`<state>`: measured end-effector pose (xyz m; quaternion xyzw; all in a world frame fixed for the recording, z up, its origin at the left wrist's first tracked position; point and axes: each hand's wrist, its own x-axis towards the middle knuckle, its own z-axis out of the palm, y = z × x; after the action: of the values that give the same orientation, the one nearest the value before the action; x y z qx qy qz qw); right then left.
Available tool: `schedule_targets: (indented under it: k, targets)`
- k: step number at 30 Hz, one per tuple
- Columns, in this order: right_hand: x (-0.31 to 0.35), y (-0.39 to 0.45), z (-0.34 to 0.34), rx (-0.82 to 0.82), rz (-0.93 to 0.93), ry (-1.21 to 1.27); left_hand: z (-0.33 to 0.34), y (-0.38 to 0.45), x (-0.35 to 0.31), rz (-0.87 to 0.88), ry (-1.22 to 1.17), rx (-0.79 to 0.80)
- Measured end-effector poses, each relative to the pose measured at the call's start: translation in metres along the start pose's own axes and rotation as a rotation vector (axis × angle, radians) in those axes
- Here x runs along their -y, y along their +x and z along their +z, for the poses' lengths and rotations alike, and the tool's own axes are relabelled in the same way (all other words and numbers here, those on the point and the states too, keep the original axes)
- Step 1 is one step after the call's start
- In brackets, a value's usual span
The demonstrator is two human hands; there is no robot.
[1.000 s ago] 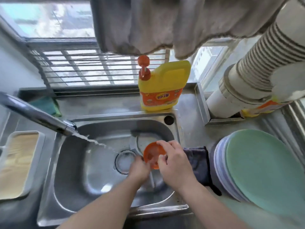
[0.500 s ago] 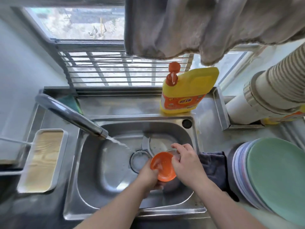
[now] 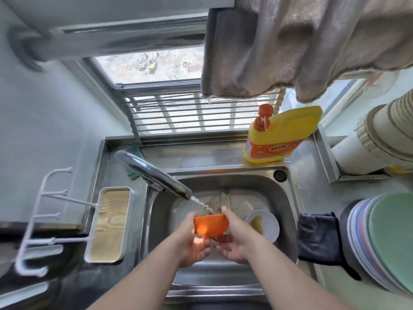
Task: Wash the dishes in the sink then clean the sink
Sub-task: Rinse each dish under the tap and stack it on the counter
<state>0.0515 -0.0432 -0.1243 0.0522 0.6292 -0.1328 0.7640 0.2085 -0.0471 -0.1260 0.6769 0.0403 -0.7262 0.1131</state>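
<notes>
An orange bowl (image 3: pixel 211 224) is held over the steel sink (image 3: pixel 288 198), tipped on its side under the water stream. My left hand (image 3: pixel 192 240) grips its left edge, thumb on the rim. My right hand (image 3: pixel 237 238) grips its right edge, thumb up at the rim. The tap (image 3: pixel 154 175) runs water onto the bowl. A white bowl (image 3: pixel 263 227) with yellowish residue lies in the sink to the right of my hands. Metal utensils (image 3: pixel 223 201) lie at the sink's back.
A yellow detergent bottle (image 3: pixel 279 135) stands behind the sink. A dark cloth (image 3: pixel 317 236) hangs over the sink's right rim. Stacked plates (image 3: pixel 386 245) sit at the right. A white tray (image 3: pixel 111 222) and white rack (image 3: pixel 38 220) are at the left. Towels (image 3: pixel 301 41) hang overhead.
The camera tilted up and back. Both hands lifted the orange bowl and turned it on its side under the running water. The white bowl came into view.
</notes>
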Motion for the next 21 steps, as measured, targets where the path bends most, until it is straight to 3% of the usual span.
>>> schedule_targets:
  k: [3,6,11,16,21]
  targets:
    - [-0.005,-0.002,0.011,-0.037,0.137,0.008,-0.013,0.008,0.009,-0.171,-0.004,0.032]
    - [-0.011,0.001,0.012,-0.083,0.145,0.039,-0.019,0.015,0.019,-0.198,0.002,0.035]
    - [-0.01,-0.009,0.009,-0.043,-0.034,0.152,-0.011,0.011,0.004,0.05,0.089,0.034]
    - [-0.004,-0.014,0.012,0.032,-0.236,0.254,-0.014,-0.001,-0.016,0.28,0.026,0.094]
    - [0.001,-0.013,0.012,0.012,-0.388,0.122,-0.018,-0.014,-0.024,0.32,0.07,0.128]
